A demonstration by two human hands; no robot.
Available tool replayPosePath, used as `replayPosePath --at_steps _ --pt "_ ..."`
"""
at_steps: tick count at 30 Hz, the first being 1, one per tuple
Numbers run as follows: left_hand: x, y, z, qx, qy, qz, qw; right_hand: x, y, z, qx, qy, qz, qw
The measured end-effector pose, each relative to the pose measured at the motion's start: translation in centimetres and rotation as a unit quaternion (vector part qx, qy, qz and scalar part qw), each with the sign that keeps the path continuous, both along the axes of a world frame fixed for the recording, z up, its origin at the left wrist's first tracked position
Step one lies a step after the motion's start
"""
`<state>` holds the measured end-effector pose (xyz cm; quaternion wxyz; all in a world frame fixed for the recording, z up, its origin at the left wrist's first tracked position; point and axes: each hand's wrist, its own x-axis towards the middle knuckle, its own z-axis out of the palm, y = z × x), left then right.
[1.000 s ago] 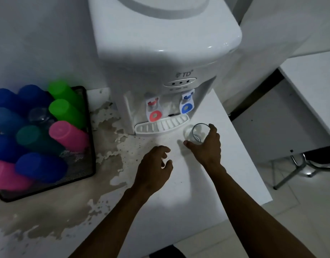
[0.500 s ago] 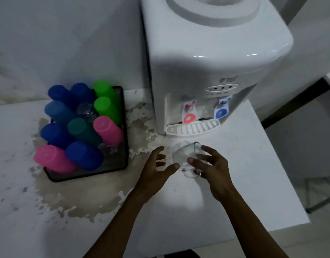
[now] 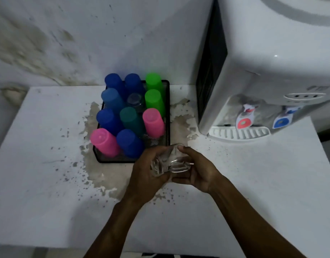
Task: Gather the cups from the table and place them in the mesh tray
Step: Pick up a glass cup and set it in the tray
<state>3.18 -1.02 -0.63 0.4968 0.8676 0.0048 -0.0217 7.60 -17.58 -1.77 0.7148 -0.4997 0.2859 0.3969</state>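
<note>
Broadly, the white table (image 3: 48, 192) carries everything, its coating flaked and stained around the middle, and a white water dispenser (image 3: 268, 75) stands at its far right corner. Against the far edge, left of the dispenser, sits the black mesh tray (image 3: 168, 112), already crowded with upturned plastic cups: several blue, two green, two pink and a teal one, with what looks like a clear cup among them near the back. Only the tray's near right corner shows bare mesh. Just in front of that corner, both hands meet above the table around a clear glass cup (image 3: 169, 162), which lies tilted between them. The left hand (image 3: 147, 175) wraps it from the left with fingers curled against the glass; the right hand (image 3: 196, 170) closes on it from the right, thumb over the top. The step in hand looks like carrying this glass to the tray, possibly passing it between hands. Next, it probably wants turning mouth down and lowering into the open near right corner without knocking the pink cup (image 3: 153, 121) beside it.
</note>
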Motion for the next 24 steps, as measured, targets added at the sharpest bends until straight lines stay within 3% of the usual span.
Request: replayPosePath --at_steps 3,6,10,14,18,24 --pt "0.9 0.9 0.7 0.057 -0.023 -0.013 0.998 0.5 0.3 -0.2 -0.027 0.002 0.032 0.999" --pt "2.8 1.9 1.9 0.208 -0.024 -0.036 0.977 0.6 -0.5 -1.0 -0.09 -0.026 0.034 0.995" --pt "5.9 2.6 3.4 0.38 -0.009 -0.094 0.92 -0.2 -2.9 -1.7 -0.132 -0.029 -0.033 0.99" --pt "8.2 1.8 2.7 0.494 0.047 -0.147 0.855 -1.5 -4.3 -2.4 -0.15 -0.018 -0.068 0.986" --pt "9.1 1.4 1.1 0.549 0.057 -0.157 0.819 -2.4 -4.8 -2.7 -0.15 -0.02 -0.077 0.986" --pt "9.5 1.2 -1.0 0.547 0.065 -0.148 0.822 -2.8 -5.1 -2.6 -0.163 -0.03 -0.072 0.984"
